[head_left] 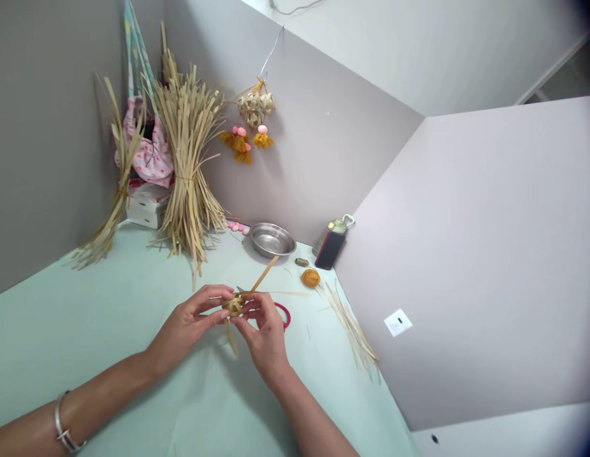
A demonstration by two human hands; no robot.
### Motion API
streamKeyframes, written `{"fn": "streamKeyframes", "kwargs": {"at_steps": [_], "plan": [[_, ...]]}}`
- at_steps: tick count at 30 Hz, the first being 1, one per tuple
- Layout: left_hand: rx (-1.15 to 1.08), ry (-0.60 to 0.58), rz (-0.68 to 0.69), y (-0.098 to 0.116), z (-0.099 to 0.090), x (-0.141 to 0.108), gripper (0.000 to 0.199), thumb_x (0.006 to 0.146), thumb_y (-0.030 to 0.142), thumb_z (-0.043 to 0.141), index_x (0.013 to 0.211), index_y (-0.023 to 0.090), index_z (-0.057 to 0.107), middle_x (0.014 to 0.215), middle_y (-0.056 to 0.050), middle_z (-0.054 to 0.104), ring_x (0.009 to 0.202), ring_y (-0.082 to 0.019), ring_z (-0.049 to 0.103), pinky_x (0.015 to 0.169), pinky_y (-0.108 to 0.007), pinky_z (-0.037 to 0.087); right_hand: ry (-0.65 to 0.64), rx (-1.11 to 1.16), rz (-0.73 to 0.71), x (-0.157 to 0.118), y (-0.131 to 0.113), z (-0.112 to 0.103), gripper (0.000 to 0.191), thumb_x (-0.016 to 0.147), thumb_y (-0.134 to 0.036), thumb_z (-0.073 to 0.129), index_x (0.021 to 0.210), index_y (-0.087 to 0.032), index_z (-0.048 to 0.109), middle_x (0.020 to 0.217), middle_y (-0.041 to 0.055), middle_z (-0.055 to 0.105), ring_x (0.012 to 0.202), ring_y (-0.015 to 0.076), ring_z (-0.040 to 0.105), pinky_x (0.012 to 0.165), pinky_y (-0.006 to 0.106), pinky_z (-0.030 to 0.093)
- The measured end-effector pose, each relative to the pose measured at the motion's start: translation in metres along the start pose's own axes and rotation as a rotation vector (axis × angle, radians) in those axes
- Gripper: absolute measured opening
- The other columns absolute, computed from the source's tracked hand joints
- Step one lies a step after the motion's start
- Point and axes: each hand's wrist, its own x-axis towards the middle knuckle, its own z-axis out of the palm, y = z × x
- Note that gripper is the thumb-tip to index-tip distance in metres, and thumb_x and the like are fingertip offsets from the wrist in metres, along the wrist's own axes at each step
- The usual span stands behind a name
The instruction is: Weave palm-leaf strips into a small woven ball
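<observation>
on the pale green table (127, 324), straw bundles (187, 158) stand.

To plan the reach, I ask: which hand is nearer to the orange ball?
Right. The orange ball lies ahead and to the right of the right hand; the left hand is farther left, across the small woven ball that both hold.
</observation>
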Motion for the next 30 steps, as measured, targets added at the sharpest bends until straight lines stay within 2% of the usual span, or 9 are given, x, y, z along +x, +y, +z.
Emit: {"fn": "streamKeyframes", "kwargs": {"at_steps": [5,8,11,13,17,20,24,28,30], "plan": [[-0.063,-0.026,-0.052,0.004,0.0,0.001,0.021,0.085,0.039,0.068,0.101,0.027,0.065,0.134,-0.004,0.056,0.118,-0.029,0.058,0.097,-0.039,0.05,-0.005,-0.034,-0.002,0.0,0.001,-0.001,0.031,0.077,-0.023,0.076,0.106,-0.024,0.063,0.101,0.0036,0.063,0.086,0.0184,0.063,0.076,0.032,0.055],[-0.116,-0.071,-0.126,0.008,-0.002,0.004,0.021,0.087,0.037,0.067,0.105,0.027,0.064,0.123,-0.005,0.064,0.11,-0.026,0.062,0.097,-0.038,0.049,-0.038,-0.006,0.008,0.0,-0.006,-0.004,0.03,0.079,-0.022,0.074,0.106,-0.024,0.062,0.103,0.0033,0.062,0.087,0.0179,0.063,0.075,0.031,0.054],[-0.194,-0.119,-0.206,0.015,-0.005,0.006,0.021,0.089,0.035,0.064,0.108,0.027,0.064,0.111,-0.004,0.068,0.108,-0.025,0.062,0.097,-0.038,0.047,-0.076,0.02,0.018,0.002,-0.016,-0.009,0.02,0.084,-0.022,0.067,0.104,-0.025,0.066,0.106,0.004,0.061,0.092,0.0181,0.061,0.077,0.031,0.052],[-0.229,-0.144,-0.251,0.02,-0.008,0.006,0.02,0.089,0.034,0.063,0.107,0.027,0.065,0.111,-0.004,0.068,0.11,-0.026,0.06,0.098,-0.038,0.047,-0.073,0.02,0.024,0.003,-0.021,-0.013,0.012,0.087,-0.023,0.062,0.097,-0.024,0.07,0.104,0.0043,0.059,0.094,0.0183,0.059,0.08,0.031,0.049],[-0.252,-0.173,-0.313,0.023,-0.011,0.007,0.023,0.087,0.035,0.064,0.108,0.026,0.067,0.112,-0.005,0.069,0.11,-0.027,0.061,0.098,-0.039,0.046,-0.064,0.068,0.055,0.006,-0.021,-0.018,0.014,0.09,-0.029,0.06,0.09,-0.025,0.073,0.097,0.004,0.057,0.085,0.0168,0.057,0.074,0.03,0.048],[-0.261,-0.174,-0.315,0.02,-0.011,0.007,0.025,0.085,0.036,0.066,0.108,0.026,0.068,0.114,-0.006,0.069,0.113,-0.027,0.06,0.099,-0.038,0.044,-0.057,0.136,0.063,0.007,-0.015,-0.017,0.01,0.087,-0.03,0.066,0.086,-0.025,0.073,0.096,0.0044,0.059,0.089,0.0181,0.058,0.075,0.03,0.049],[-0.326,-0.178,-0.336,0.021,-0.008,0.006,0.027,0.086,0.034,0.067,0.112,0.028,0.064,0.118,-0.004,0.068,0.111,-0.024,0.061,0.099,-0.037,0.044,-0.053,0.243,0.08,0.008,-0.008,-0.014,0.004,0.082,-0.028,0.071,0.082,-0.024,0.073,0.107,0.0064,0.062,0.105,0.0222,0.059,0.084,0.033,0.051],[-0.4,-0.177,-0.364,0.024,-0.004,0.004,0.017,0.084,0.031,0.07,0.099,0.027,0.063,0.104,-0.001,0.07,0.1,-0.02,0.064,0.093,-0.036,0.049,-0.062,0.321,0.138,0.01,-0.009,-0.014,0.005,0.078,-0.026,0.075,0.078,-0.023,0.073,0.109,0.007,0.064,0.106,0.0236,0.061,0.085,0.034,0.052],[-0.404,-0.177,-0.374,0.023,-0.004,0.004,0.016,0.083,0.029,0.072,0.096,0.026,0.063,0.104,-0.001,0.069,0.1,-0.021,0.063,0.09,-0.036,0.051,-0.073,0.372,0.164,0.011,-0.011,-0.014,0.006,0.075,-0.026,0.078,0.076,-0.022,0.073,0.108,0.0072,0.065,0.106,0.024,0.062,0.086,0.035,0.052]]}}
